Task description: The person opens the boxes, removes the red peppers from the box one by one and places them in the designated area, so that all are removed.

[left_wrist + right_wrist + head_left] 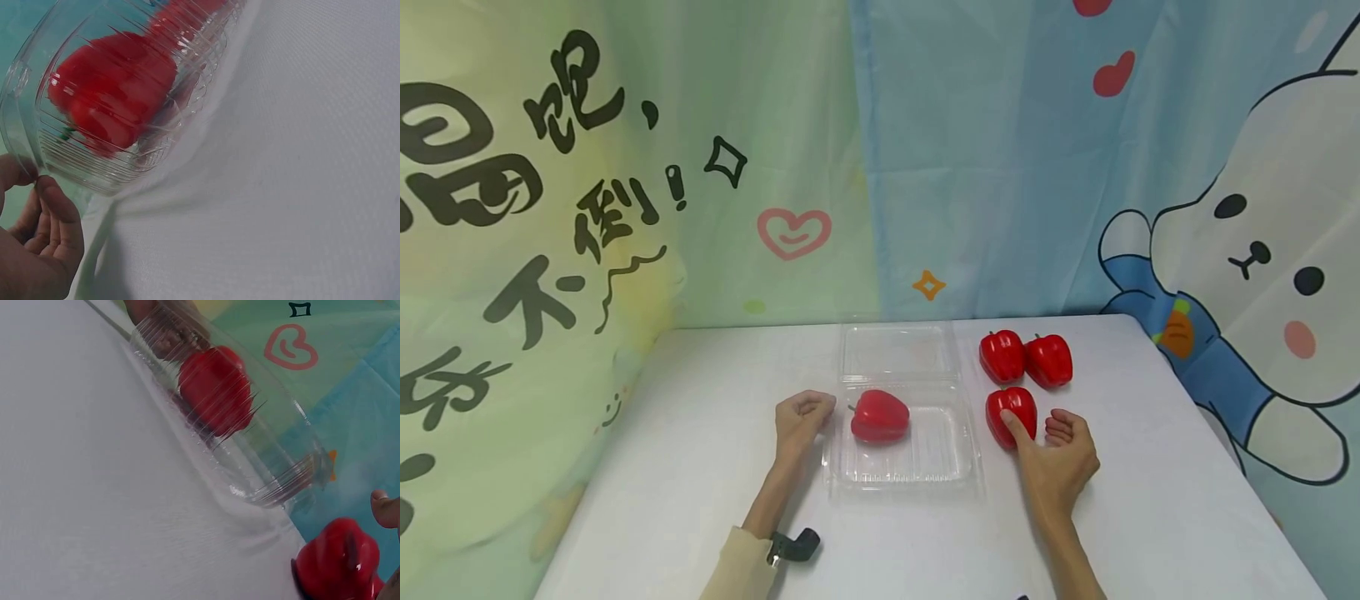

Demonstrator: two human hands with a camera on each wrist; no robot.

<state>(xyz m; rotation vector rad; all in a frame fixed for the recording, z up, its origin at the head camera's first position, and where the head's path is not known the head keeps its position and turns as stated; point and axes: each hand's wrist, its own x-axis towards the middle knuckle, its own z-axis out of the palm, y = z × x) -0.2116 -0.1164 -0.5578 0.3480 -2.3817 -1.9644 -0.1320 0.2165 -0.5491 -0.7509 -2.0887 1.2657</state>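
Note:
A clear plastic clamshell container (940, 482) lies with its lid folded back, and a red bell pepper (880, 417) lies in the left of its base. My left hand (803, 423) pinches the container's left rim between thumb and fingers, as the left wrist view shows up close. To the right of the container, my right hand (1057, 462) is beside a second red bell pepper (1009, 408). Its thumb overlaps that pepper in the head view, while its fingers sit apart on the right. In the right wrist view the thumb (386, 509) shows above the pepper (337, 559).
Two more red bell peppers, one on the left (1002, 357) and one on the right (1049, 361), lie behind the right hand's pepper. A white cloth covers the table (700, 400). A printed curtain (970, 167) hangs along its back edge. A dark strap (796, 546) is on the left wrist.

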